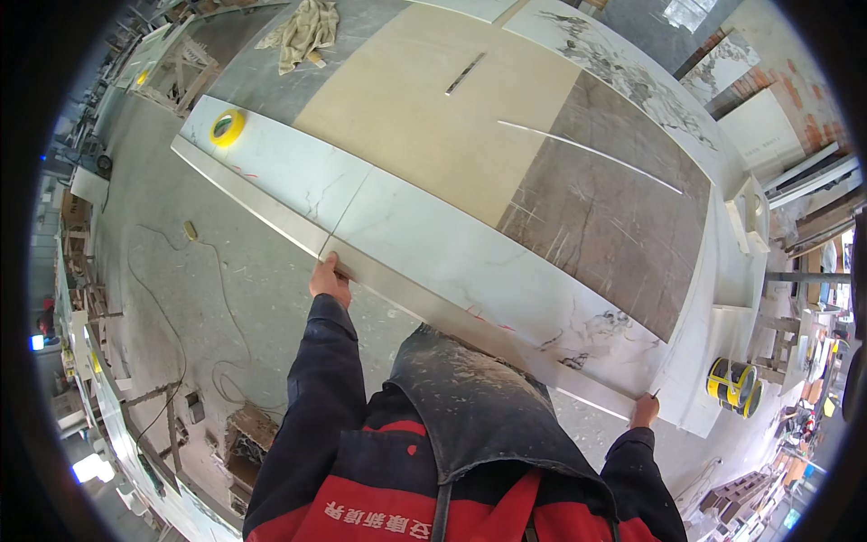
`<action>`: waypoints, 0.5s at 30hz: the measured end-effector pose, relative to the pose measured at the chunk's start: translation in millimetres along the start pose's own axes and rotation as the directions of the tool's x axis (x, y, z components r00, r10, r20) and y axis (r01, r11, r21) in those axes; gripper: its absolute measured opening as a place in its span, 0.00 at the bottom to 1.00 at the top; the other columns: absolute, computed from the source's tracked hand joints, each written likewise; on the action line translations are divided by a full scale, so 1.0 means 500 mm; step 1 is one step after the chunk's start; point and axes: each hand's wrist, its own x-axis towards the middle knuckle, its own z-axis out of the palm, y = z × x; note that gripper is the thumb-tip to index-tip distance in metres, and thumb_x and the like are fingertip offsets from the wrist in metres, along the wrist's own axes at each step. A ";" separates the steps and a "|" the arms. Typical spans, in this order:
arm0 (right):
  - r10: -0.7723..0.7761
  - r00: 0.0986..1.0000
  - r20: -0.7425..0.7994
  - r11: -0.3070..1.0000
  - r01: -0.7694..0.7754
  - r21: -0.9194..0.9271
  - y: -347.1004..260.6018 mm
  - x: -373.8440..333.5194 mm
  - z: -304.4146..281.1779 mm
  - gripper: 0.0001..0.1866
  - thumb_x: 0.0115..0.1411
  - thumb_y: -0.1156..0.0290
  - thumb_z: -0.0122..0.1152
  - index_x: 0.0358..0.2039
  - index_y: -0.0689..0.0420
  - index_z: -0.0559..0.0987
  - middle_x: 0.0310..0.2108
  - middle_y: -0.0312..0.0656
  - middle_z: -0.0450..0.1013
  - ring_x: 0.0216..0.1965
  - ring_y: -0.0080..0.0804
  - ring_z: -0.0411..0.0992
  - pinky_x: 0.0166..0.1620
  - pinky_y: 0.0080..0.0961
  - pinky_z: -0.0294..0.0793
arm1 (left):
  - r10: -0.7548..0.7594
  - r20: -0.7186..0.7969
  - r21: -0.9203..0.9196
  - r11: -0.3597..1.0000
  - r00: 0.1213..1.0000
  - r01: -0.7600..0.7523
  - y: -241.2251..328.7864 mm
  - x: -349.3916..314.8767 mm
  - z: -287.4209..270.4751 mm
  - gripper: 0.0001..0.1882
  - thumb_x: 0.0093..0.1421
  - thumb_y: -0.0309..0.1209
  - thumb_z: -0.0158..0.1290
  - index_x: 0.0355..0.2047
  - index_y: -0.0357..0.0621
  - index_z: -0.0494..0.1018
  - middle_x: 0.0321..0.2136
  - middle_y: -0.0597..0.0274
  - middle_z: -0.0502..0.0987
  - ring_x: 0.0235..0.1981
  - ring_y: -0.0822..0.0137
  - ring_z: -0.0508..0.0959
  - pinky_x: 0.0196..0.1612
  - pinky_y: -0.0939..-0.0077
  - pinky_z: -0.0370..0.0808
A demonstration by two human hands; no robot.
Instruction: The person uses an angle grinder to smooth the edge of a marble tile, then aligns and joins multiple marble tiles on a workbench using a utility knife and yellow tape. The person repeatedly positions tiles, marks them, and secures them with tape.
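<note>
A long beige-grey strip [424, 307] runs along the near edge of white marbled slabs [433, 244] on the worktable. My left hand [331, 282] is closed round this strip, close to the seam between two slabs, with its thumb on top. Far to the right, my right hand [645, 411] is closed by the strip's end. A thin dark tip sticks up from it; the rest of that thing is hidden by the fingers. Small red marks show on the slabs. A roll of yellow tape [228, 128] lies at the left end of the slabs.
Beyond the slabs, the tabletop carries a thin white strip [591, 155], a short metal bar [465, 74] and a crumpled rag [307, 34]. A yellow-and-black bucket [733, 387] stands at the right. On the floor at left, a cable [221, 280] trails in loops.
</note>
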 end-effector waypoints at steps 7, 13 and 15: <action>-0.022 0.998 -0.062 1.000 0.023 0.014 -0.011 -0.018 -0.005 0.19 0.60 0.62 0.52 0.37 0.65 0.83 0.37 0.60 0.81 0.40 0.58 0.79 0.44 0.48 0.76 | 0.007 -0.013 -0.006 1.000 1.000 -0.007 -0.004 0.008 -0.002 0.16 0.69 0.26 0.52 0.56 0.39 0.72 0.49 0.61 0.78 0.50 0.61 0.77 0.53 0.63 0.74; 0.012 0.999 -0.036 1.000 -0.012 0.001 -0.002 -0.027 -0.006 0.23 0.62 0.55 0.51 0.41 0.61 0.84 0.41 0.59 0.81 0.43 0.60 0.79 0.48 0.51 0.76 | -0.002 -0.011 -0.019 1.000 1.000 0.002 0.000 0.011 -0.003 0.18 0.69 0.25 0.52 0.58 0.39 0.71 0.51 0.60 0.77 0.52 0.60 0.76 0.55 0.63 0.73; 0.002 1.000 -0.018 1.000 -0.001 0.014 -0.001 -0.032 -0.011 0.23 0.61 0.56 0.51 0.41 0.61 0.84 0.40 0.59 0.81 0.43 0.60 0.79 0.48 0.51 0.76 | 0.001 0.000 -0.012 1.000 1.000 -0.001 0.001 0.010 -0.003 0.18 0.69 0.25 0.52 0.59 0.39 0.70 0.52 0.60 0.76 0.52 0.60 0.76 0.56 0.63 0.73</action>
